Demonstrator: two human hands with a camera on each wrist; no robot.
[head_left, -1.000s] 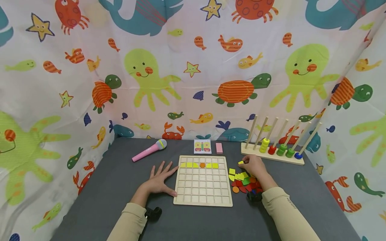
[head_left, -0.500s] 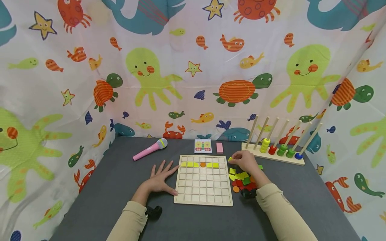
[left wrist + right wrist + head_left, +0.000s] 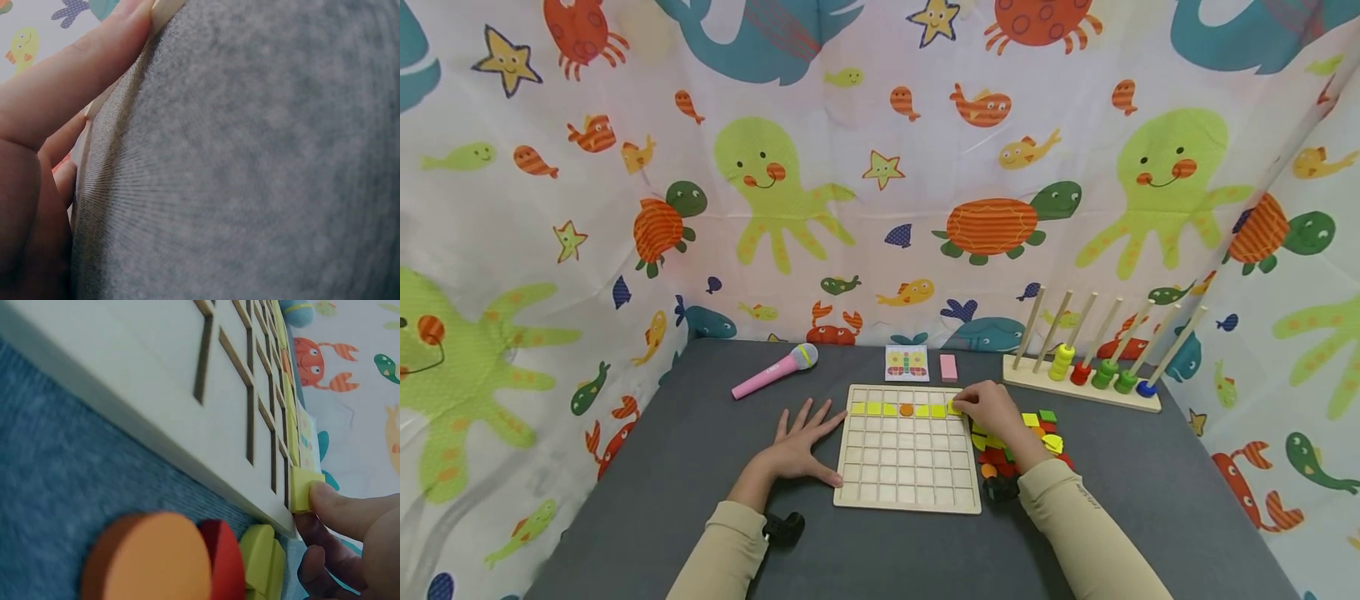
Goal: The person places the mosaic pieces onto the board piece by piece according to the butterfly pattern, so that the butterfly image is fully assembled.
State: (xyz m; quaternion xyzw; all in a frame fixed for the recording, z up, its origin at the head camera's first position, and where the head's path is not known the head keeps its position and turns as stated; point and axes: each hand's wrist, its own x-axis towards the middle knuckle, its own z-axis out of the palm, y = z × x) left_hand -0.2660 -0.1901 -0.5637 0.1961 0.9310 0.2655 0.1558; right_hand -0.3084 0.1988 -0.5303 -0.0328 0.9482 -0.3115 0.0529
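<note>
The wooden grid board [image 3: 907, 497] lies on the grey table, its second row holding yellow squares and one orange round piece [image 3: 907, 410]. My right hand [image 3: 992, 408] pinches a yellow square [image 3: 304, 489] between thumb and fingers at the right end of that row. In the right wrist view the thumb of this hand [image 3: 365, 531] presses on the square. My left hand [image 3: 797, 450] has its fingers spread beside the board, the thumb touching its left edge; the left wrist view shows that hand [image 3: 56, 106] at the board's rim.
Loose coloured pieces [image 3: 1052, 443] lie right of the board, partly under my right forearm. Behind the board are a patterned card [image 3: 907, 363] and a pink block [image 3: 949, 367]. A pink microphone [image 3: 767, 377] lies back left; a peg rack with rings [image 3: 1082, 386] stands back right.
My right hand has moved left from the loose pieces to the right end of the board's second row, carrying the yellow square. The left hand has stayed at the board's left edge.
</note>
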